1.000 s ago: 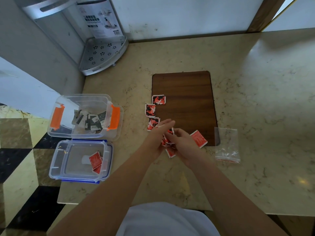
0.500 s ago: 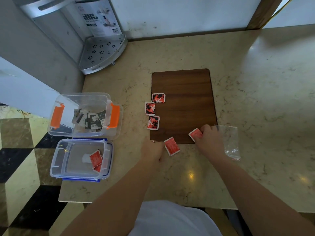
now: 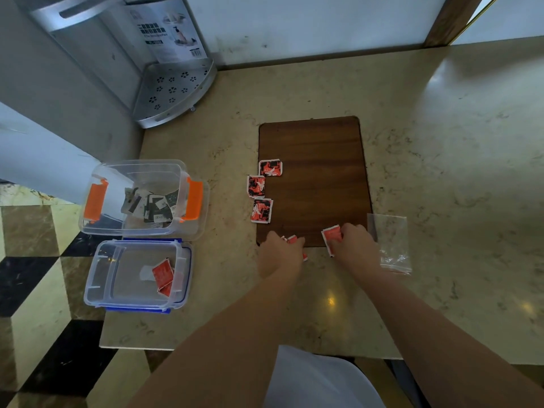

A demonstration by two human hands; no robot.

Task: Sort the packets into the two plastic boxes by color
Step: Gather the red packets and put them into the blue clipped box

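Observation:
Three red-and-black packets [image 3: 258, 187] lie in a column along the left edge of the wooden board [image 3: 315, 160]. My left hand [image 3: 279, 254] covers a red packet [image 3: 293, 240] at the board's near edge, fingers curled over it. My right hand [image 3: 354, 247] pinches another red packet [image 3: 332, 234] at the board's near right corner. The orange-latched box [image 3: 141, 198] holds several dark packets. The blue-latched box [image 3: 138, 275] just in front of it holds red packets [image 3: 162, 275].
An empty clear plastic bag [image 3: 391, 242] lies right of my right hand. A metal corner shelf [image 3: 173, 92] and a printed carton [image 3: 167, 28] stand at the back left. The counter's left edge drops to a checkered floor [image 3: 38, 290].
My hands separated from a shared bundle. The right hand moved right to the red packet at the board corner. The left hand shifted right onto the other red packet.

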